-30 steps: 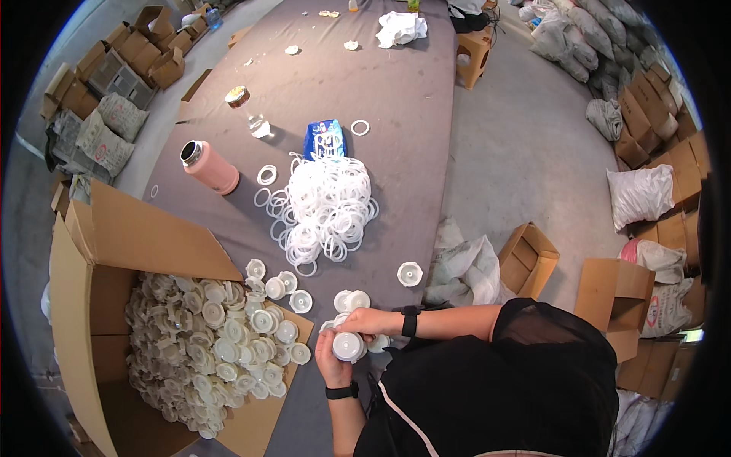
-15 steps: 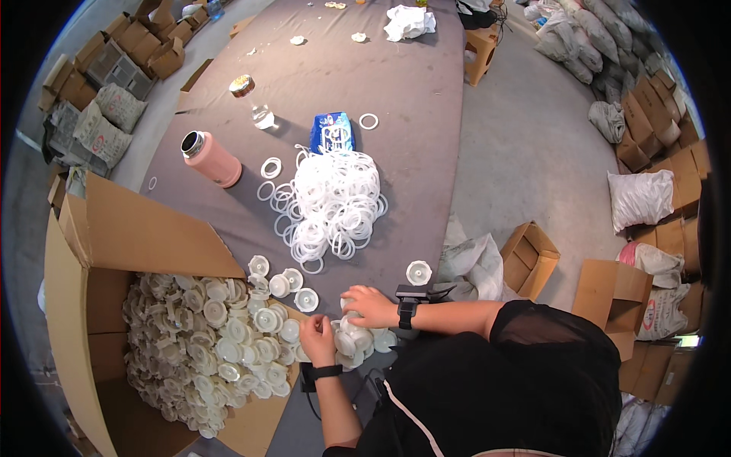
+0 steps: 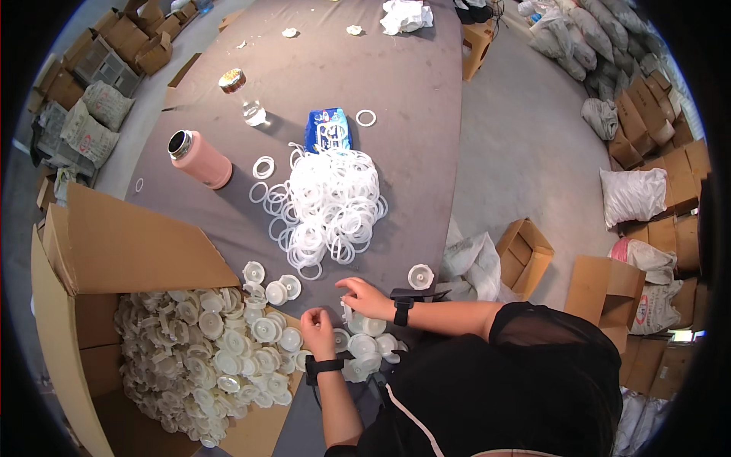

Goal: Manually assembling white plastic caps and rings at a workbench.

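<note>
My left hand is closed, its fingers curled together beside the open box; whatever they may hold is hidden. To its right, my right hand reaches over the table with thumb and forefinger apart. A white plastic piece shows edge-on just under that thumb, apparently touching it. Below the right hand, a small heap of round, translucent white caps lies close against my body. Several more caps rest on the table past my left hand, near the box flap. One single cap sits by the table's right edge.
A cardboard box full of caps stands at the left. Farther up the table are a heap of white rings, a blue packet, a pink flask and a clear bottle. Sacks and cartons line the floor.
The cap that lay just beyond my left hand has gone from its spot. My right hand has lifted off the heap, its fingers turning left. The heap has spread toward my body.
</note>
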`<state>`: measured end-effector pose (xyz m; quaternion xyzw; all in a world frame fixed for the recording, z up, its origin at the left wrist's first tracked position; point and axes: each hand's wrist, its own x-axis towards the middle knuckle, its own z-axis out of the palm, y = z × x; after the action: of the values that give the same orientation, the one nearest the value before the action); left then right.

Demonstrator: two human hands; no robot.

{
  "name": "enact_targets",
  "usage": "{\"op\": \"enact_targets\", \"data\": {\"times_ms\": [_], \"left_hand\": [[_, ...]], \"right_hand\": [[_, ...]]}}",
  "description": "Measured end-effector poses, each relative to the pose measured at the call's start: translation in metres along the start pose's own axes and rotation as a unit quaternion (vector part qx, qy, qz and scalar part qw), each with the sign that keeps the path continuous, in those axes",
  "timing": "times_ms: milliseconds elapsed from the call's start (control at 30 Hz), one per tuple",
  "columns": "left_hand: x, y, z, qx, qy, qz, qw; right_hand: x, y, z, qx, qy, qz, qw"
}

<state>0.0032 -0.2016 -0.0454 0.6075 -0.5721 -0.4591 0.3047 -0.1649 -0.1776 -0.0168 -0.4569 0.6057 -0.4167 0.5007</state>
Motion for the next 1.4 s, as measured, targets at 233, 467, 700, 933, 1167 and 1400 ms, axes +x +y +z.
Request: {"op": "enact_targets", "data": {"times_ms": [233,467,700,933,1167,1400], "left_hand": [[-0.005,0.026,0.003,0.237,0.048,0.185,0.952],[-0.023,0.032,0.014,0.0,-0.088,-0.018,0.996],[0.03,0.048,0.023,0.181,0.002,0.174,0.968],[0.059,0.042,0.032,0.336,-0.062,0.121,0.932],[0.059,0.042,0.03,0.281,0.037,0.166,0.944],[0.04,0.042,0.027,0.327,-0.049,0.151,0.932]], "right_hand": [[0.006,0.015,-0.006,-0.066,-0.042,-0.002,0.997],[-0.007,0.012,-0.021,-0.191,-0.102,-0.088,0.972],[-0.013,0.012,-0.027,-0.297,-0.166,-0.086,0.936],[-0.02,0.021,-0.03,-0.388,-0.167,-0.176,0.889],[-0.015,0.021,-0.025,-0.319,-0.09,-0.113,0.937],[-0.012,0.03,-0.024,-0.05,-0.016,0.049,0.997]]}}
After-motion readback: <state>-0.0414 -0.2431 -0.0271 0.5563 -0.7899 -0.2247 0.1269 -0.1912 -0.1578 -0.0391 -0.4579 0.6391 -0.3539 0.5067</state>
